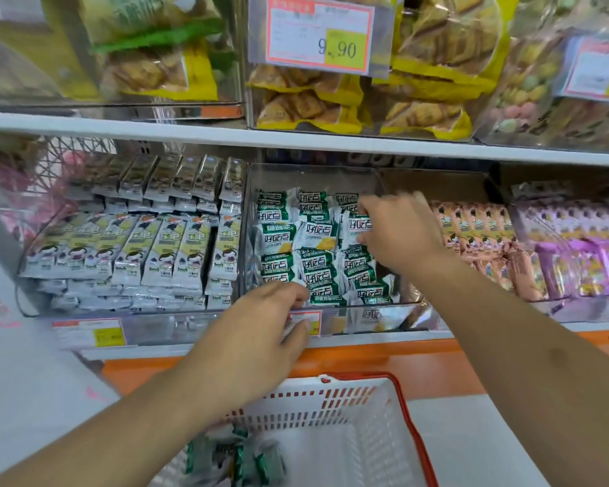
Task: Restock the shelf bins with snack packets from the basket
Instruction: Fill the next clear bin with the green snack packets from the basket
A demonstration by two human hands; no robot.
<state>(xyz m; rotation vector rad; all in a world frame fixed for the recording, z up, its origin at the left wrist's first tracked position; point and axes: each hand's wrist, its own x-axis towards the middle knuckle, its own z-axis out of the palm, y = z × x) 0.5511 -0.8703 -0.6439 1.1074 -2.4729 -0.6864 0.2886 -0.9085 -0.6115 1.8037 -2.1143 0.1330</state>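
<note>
Head view: both hands reach into the clear plastic shelf bin (pixel 377 181). Right hand (pixel 398 233) pinches a green-white snack packet (pixel 357 224); left hand (pixel 261 328) grips its front edge. Above the white red-rimmed basket (pixel 359 430).

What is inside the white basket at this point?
A few green-and-white snack packets lie at the bottom left of the basket; the rest of its floor shows bare. The left forearm covers the near left corner, so anything there is hidden.

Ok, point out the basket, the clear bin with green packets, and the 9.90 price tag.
basket (pixel 413 430): head view, on its red right rim.
clear bin (pixel 375 182): head view, on its bare back wall.
9.90 price tag (pixel 338 49): head view, on the yellow price patch.
</note>
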